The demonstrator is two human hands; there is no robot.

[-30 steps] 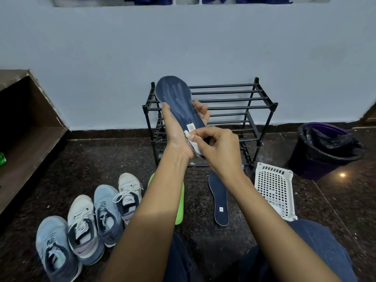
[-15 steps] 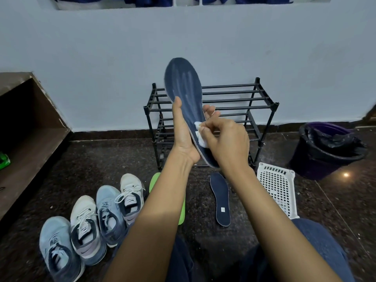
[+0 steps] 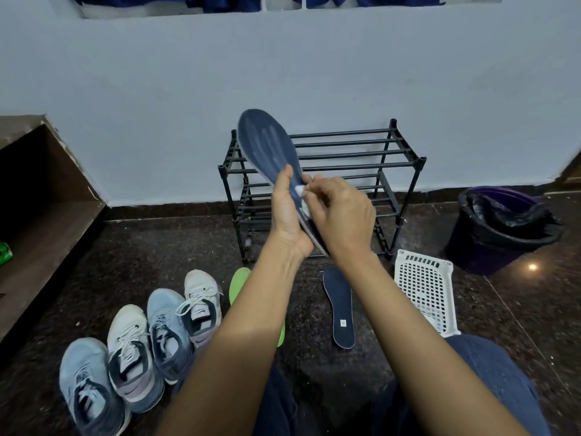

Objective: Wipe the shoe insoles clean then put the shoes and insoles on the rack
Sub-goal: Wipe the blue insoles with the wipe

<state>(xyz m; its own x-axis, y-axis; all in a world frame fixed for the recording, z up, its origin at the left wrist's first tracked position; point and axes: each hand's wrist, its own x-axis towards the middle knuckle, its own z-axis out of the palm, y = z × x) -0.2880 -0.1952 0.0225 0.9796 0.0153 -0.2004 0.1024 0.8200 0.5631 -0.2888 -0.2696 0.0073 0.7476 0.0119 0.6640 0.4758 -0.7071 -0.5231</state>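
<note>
Left hand (image 3: pixel 287 212) grips navy insole (image 3: pixel 267 143) at heel end, thumb up along its face, toe end tilted up and away in front of rack (image 3: pixel 361 165). Right hand (image 3: pixel 342 218) pinches small white wipe (image 3: pixel 298 191) against insole's middle, fingers curled, just beside left thumb (hands almost touching). Second navy insole (image 3: pixel 339 309) lies flat on floor below right forearm. Green insole (image 3: pixel 237 284) partly hidden under left forearm. Four shoes (image 3: pixel 147 341) in row on floor, left of arms. White basket (image 3: pixel 424 291) beside rack.
</note>
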